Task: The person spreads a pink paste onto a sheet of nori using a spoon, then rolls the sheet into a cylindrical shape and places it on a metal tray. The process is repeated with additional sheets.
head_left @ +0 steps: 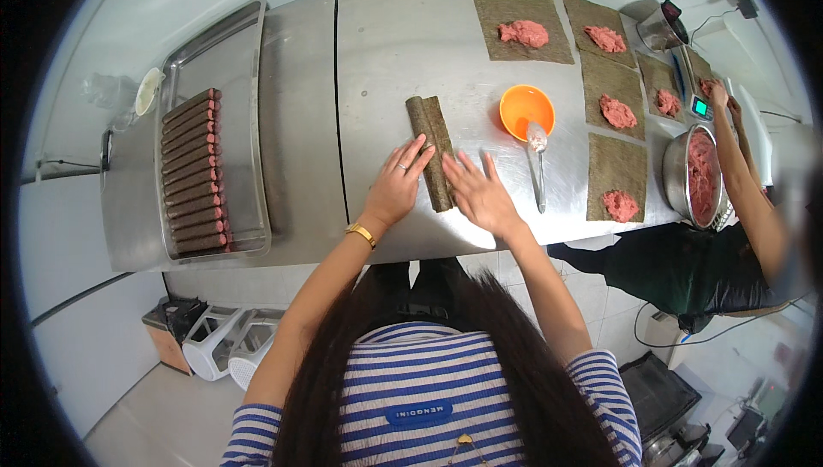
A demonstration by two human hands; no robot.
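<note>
A dark green seaweed sheet (426, 120) lies partly rolled on the steel table before me, its long side running away from me. My left hand (398, 182) rests at its left edge, fingers stretched out and touching the roll. From the right, my right hand (480, 194) lays spread, extended fingers against the opposite edge. Neither hand is wrapped round it, and any filling inside is hidden. Just right of my hands stands an orange bowl (517, 116). A spoon (540, 167) leans on its rim, with pale pink residue on its head.
On the left, a metal tray (266, 150) holds a row of finished seaweed rolls (193, 171). Several flat seaweed sheets (613, 163) with pink minced meat lie to the right. Beyond them are a steel bowl of mince (703, 177), a scale (699, 107) and a co-worker's arm (754, 201).
</note>
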